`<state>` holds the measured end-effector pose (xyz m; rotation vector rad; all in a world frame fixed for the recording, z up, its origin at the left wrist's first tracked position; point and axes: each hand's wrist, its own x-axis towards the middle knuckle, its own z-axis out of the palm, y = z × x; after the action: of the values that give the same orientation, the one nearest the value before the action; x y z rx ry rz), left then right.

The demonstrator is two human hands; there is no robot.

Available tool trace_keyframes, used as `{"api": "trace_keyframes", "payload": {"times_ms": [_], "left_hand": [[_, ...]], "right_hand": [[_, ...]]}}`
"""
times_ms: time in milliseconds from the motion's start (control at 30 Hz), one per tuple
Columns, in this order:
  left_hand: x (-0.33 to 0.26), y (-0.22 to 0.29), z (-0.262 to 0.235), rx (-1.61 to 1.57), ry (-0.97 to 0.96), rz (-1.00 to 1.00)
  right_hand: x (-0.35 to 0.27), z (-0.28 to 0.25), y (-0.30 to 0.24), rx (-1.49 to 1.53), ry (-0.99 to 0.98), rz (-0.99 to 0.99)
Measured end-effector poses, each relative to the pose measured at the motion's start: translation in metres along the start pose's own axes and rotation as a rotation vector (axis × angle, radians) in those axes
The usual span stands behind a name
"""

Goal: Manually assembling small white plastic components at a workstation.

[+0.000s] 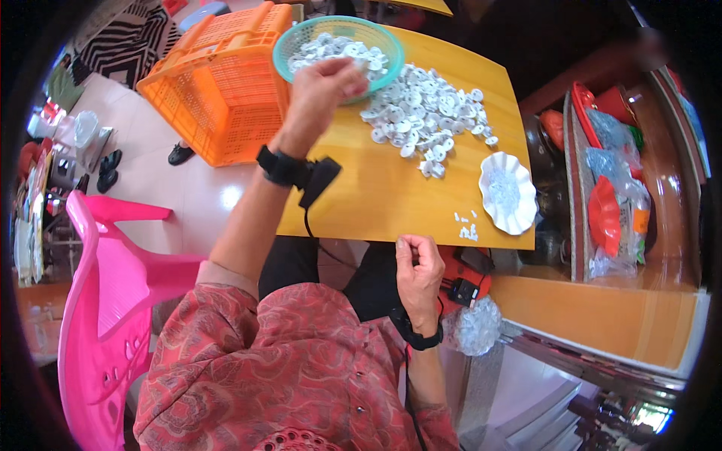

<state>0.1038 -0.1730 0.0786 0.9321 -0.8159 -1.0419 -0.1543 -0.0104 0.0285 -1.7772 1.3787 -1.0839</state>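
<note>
My left hand [325, 86] reaches over the near rim of a round green mesh basket [283, 46]. Its fingers are bent together, and whatever they hold is too unclear to name. Inside the basket lie many small white round plastic parts [320, 48]. A loose heap of the same white parts [421, 109] is spread on the yellow table [361, 188], right beside the basket. At the table's front edge my right hand [421, 274] is closed, thumb against the curled fingers. Anything inside it is hidden. Several tiny white pieces [468, 231] lie close by on the tabletop.
A white scalloped dish [487, 188] with small clear pieces stands at the table's right edge. An orange plastic crate [218, 113] lies tipped left of the table. A pink chair [113, 278] is at the left; shelves with bags [613, 203] are at the right.
</note>
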Motion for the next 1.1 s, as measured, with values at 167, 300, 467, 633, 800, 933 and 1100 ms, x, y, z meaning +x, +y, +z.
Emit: {"api": "trace_keyframes", "payload": {"times_ms": [167,300,467,633,800,933,1100], "left_hand": [[0.017,-0.005,0.002,0.235,0.254,0.203],[-0.028,-0.026,0.027,0.371,0.052,0.079],[-0.068,-0.095,0.052,0.756,-0.165,0.288],[-0.082,-0.107,0.082,0.937,-0.227,0.319],[-0.08,-0.112,0.091,1.044,-0.209,0.315],[-0.08,-0.121,0.08,0.969,-0.247,0.269],[-0.096,-0.113,0.066,0.836,-0.217,0.228]], "right_hand": [[0.01,-0.017,0.017,-0.235,0.138,-0.082],[0.024,-0.036,0.043,-0.494,0.243,-0.103],[0.035,-0.039,0.06,-0.911,0.205,-0.077],[0.032,-0.036,0.062,-0.99,0.165,-0.103],[0.023,-0.032,0.054,-0.863,0.126,-0.166],[0.018,-0.034,0.059,-0.786,0.207,-0.16],[0.016,-0.037,0.05,-0.82,0.079,-0.188]]}}
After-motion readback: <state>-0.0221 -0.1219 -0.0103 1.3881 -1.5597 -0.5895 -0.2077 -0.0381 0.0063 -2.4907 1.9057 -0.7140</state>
